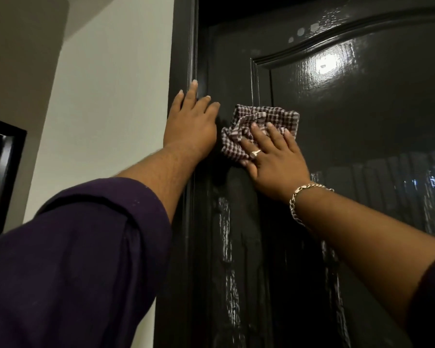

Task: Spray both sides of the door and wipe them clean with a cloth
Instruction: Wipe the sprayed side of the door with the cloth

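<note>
A glossy black panelled door [349, 116] fills the right of the view, wet streaks running down its lower part. A crumpled dark checked cloth [259, 121] lies flat against the door's left stile. My right hand [274, 156], with a ring and a chain bracelet, presses the cloth onto the door with straight fingers. My left hand [190, 121] rests flat, fingers straight, on the door's left edge and the black frame [183, 46], just left of the cloth. No spray bottle is in view.
A pale wall [111, 96] runs left of the frame. A dark-framed opening [3, 172] sits at the far left edge. My purple sleeve [73, 259] covers the lower left of the view.
</note>
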